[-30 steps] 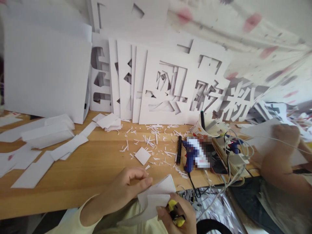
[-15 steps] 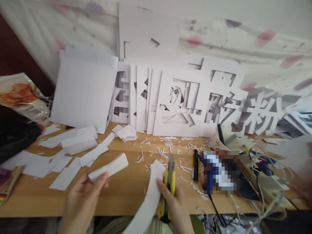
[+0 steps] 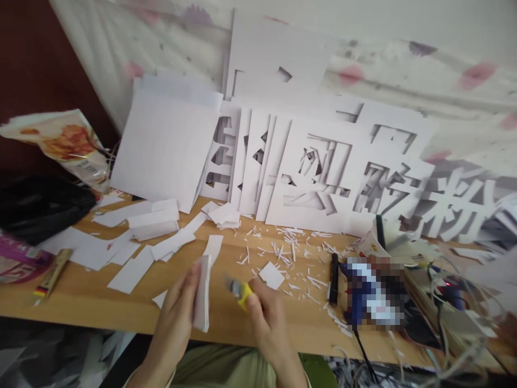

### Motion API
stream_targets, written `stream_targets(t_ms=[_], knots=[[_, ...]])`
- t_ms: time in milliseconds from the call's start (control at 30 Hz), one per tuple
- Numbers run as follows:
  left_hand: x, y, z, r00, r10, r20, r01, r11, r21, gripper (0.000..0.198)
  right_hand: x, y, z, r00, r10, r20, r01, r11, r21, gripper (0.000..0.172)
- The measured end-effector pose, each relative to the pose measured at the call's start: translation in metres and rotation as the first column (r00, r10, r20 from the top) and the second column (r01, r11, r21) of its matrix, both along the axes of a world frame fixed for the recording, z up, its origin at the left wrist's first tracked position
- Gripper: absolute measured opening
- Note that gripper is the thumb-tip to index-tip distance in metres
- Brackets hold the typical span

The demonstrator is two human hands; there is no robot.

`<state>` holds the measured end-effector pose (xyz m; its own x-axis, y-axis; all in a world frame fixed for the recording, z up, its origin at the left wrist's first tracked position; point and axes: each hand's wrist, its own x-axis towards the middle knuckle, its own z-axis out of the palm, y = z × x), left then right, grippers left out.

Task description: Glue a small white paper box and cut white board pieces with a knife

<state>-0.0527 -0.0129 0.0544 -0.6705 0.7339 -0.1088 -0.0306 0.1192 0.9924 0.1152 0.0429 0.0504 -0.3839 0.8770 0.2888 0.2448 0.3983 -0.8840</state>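
Observation:
Gripped in my left hand [image 3: 177, 299] is a thick white strip, like a folded or stacked piece of paper [image 3: 203, 293], held upright over the table's front part. My right hand [image 3: 269, 312] is closed around a yellow utility knife [image 3: 242, 292], its blade pointing up and left towards the strip but apart from it. Behind the left hand lies a paper strip [image 3: 214, 249] on the wooden table [image 3: 226, 328]. A small square of white paper [image 3: 272, 275] rests just beyond the right hand, among thin paper slivers [image 3: 278, 253].
White boards with cut-out characters [image 3: 311, 178] lean against the curtained wall. Paper strips [image 3: 131, 269] cover the left side, near a glue tube [image 3: 52, 275] and a black bag [image 3: 44, 205]. On the right are a black marker [image 3: 333, 279], a paper bowl [image 3: 375, 242] and tangled cables [image 3: 440, 302].
The long paper strip has left my right hand, which still holds the knife. My left hand has turned its white strip upright and moved right. The view has shifted left.

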Motion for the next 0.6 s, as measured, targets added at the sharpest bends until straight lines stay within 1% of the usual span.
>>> stream_targets(t_ms=[33,100,167,233,333,433,500,533,600], knots=[[0.005,0.0,-0.002,0.999,-0.033,-0.023,0.033,0.999,-0.021,0.038,0.008,-0.007,0.002,0.999,0.005,0.037,-0.009,0.995,0.102,0.061],[0.017,0.0,0.001,0.987,-0.16,-0.016,0.16,0.987,-0.033,0.036,0.02,-0.019,0.004,0.996,-0.039,0.08,0.021,0.977,0.212,0.064],[0.028,0.003,0.01,0.941,-0.338,-0.009,0.338,0.941,-0.017,0.043,0.029,-0.028,0.003,0.99,-0.106,0.094,0.079,0.964,0.253,0.066],[0.038,0.006,0.017,0.891,-0.455,0.001,0.455,0.891,-0.01,0.051,0.037,-0.034,0.001,0.981,-0.166,0.103,0.131,0.951,0.279,0.066],[0.049,0.01,0.021,0.865,-0.5,0.053,0.501,0.865,-0.017,0.057,0.049,-0.04,-0.001,0.96,-0.246,0.131,0.193,0.927,0.322,0.066],[0.058,0.011,0.021,0.84,-0.514,0.175,0.523,0.853,-0.003,0.059,0.058,-0.042,-0.001,0.934,-0.316,0.168,0.233,0.893,0.385,0.069],[0.064,0.01,0.024,0.818,-0.517,0.251,0.534,0.846,0.001,0.058,0.062,-0.042,-0.001,0.921,-0.351,0.171,0.25,0.866,0.432,0.069],[0.066,0.009,0.026,0.813,-0.515,0.271,0.536,0.844,-0.003,0.057,0.064,-0.041,-0.001,0.916,-0.367,0.164,0.26,0.851,0.456,0.069],[0.07,0.008,0.032,0.823,-0.504,0.262,0.529,0.848,-0.029,0.054,0.066,-0.039,0.0,0.909,-0.388,0.15,0.273,0.829,0.488,0.068]])
